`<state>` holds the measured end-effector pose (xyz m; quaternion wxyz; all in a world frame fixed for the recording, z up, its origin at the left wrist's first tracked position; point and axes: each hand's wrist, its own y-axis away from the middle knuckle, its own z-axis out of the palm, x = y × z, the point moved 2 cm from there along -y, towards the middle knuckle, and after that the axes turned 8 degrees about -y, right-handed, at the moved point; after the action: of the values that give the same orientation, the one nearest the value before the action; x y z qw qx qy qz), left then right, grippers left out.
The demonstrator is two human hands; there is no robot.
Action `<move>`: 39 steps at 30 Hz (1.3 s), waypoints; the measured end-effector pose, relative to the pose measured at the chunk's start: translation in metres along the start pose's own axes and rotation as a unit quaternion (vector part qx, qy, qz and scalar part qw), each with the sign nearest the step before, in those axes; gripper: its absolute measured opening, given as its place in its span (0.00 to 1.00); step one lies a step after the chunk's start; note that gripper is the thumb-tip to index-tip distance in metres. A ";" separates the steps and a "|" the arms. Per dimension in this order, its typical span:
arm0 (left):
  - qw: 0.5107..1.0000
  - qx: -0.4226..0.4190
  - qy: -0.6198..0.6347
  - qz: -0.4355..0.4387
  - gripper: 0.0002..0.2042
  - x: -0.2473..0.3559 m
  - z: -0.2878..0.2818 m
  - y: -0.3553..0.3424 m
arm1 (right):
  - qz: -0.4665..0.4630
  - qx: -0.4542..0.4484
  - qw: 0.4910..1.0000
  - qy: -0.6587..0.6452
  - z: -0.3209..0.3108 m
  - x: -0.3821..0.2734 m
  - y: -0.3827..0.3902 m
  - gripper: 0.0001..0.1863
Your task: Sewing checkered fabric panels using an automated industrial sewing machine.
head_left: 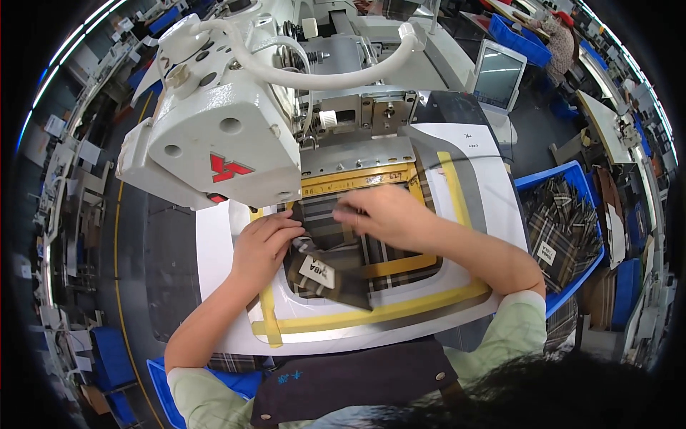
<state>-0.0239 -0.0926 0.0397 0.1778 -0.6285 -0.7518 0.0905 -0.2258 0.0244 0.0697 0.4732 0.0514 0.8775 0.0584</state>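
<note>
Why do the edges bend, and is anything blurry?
Head view: the fisheye lens curves the yellow floor line and leaves black corners; same view: the right hand looks smeared around its fingertips, and the dark hair below looks soft.

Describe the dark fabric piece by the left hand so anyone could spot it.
Find the big white metal machine head; below it sits a white sheet with yellow tape. Right of the left hand, a dark fabric piece slants across plaid cloth, the only one there bearing a white rectangular label.

Dark plaid fabric (325, 232), yellow tape (386, 313), white machine head (221, 136), blue bin (577, 287)
</note>
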 end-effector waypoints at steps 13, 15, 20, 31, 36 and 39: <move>0.999 0.030 0.040 0.000 0.21 -0.008 -0.007 0.008 | -0.139 0.140 0.938 0.284 0.043 0.015 -0.051 0.16; 0.999 0.034 0.036 0.018 0.20 -0.007 -0.007 0.007 | -0.158 0.164 0.927 0.298 0.044 0.014 -0.052 0.16; 0.997 0.061 0.033 0.026 0.17 -0.007 -0.001 0.007 | -0.157 0.148 0.912 0.350 0.049 0.010 -0.054 0.15; 0.998 0.049 -0.018 0.046 0.14 -0.002 -0.006 0.011 | -0.140 0.148 0.924 0.322 0.046 0.008 -0.053 0.15; 0.999 0.041 -0.008 0.031 0.14 0.001 -0.007 0.011 | -0.139 0.144 0.936 0.290 0.046 0.014 -0.052 0.15; 0.998 0.042 -0.010 0.035 0.14 -0.002 -0.007 0.013 | -0.146 0.136 0.935 0.293 0.045 0.016 -0.051 0.16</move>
<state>-0.0093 -0.0929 0.0417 0.1935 -0.6452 -0.7268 0.1345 -0.1987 -0.0213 0.0248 0.1867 -0.0332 0.9746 -0.1188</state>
